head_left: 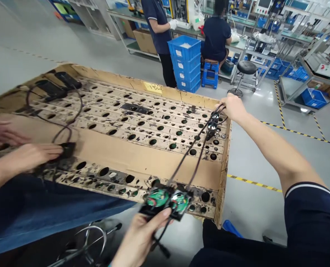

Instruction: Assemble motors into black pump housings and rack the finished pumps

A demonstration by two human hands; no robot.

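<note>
My left hand (142, 233), at the bottom centre, grips two black housings with green circuit boards (157, 197) over the tray's near edge. A short black cable with a connector (163, 250) hangs below it. Two black cables (185, 152) run from the boards up to two small round black parts with shiny faces (212, 127) at the tray's right end. My right hand (233, 106) has its fingers closed on the cables just above these round parts. The cardboard tray (224, 174) has many round holes and dark stains.
At the left, another person's hands (39, 155) hold a black part (67, 150) with a looped cable. Black housings (49, 89) lie in the tray's far left corner. Beyond stand stacked blue crates (185, 63), two people at benches and a round stool (246, 67).
</note>
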